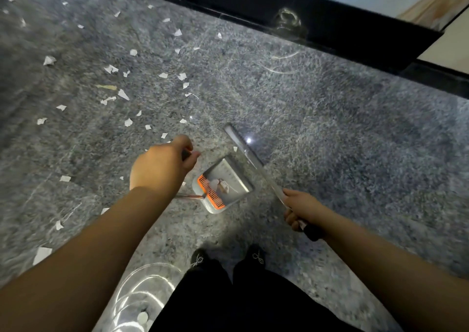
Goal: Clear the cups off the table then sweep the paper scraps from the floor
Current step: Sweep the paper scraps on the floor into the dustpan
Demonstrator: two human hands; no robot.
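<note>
Blur smears most of the floor (330, 133), so I can't resolve fine detail in the speckled stone. Left hand (162, 166) has its grip curled round the dustpan handle (189, 154); only a short dark stub shows past the knuckles, the rest hidden by the hand and forearm. Dustpan (223, 184) sits low centre, pale grey with an orange comb strip; a few paper bits inside, hard to make out. Right hand (300, 208) has its grip wrapped round the broom stick (256, 164), black end cap poking out nearer me. Broom head at the far end is a blurred pale bar just beyond the dustpan; can't tell whether it touches the floor. Paper scraps (121, 94) lie scattered left and far left, well apart from the dustpan, some cut off at the frame edge. Black shoes (200, 258) near centre. Dark skirting (330, 27) runs along the far right. No readable writing or brand anywhere.
</note>
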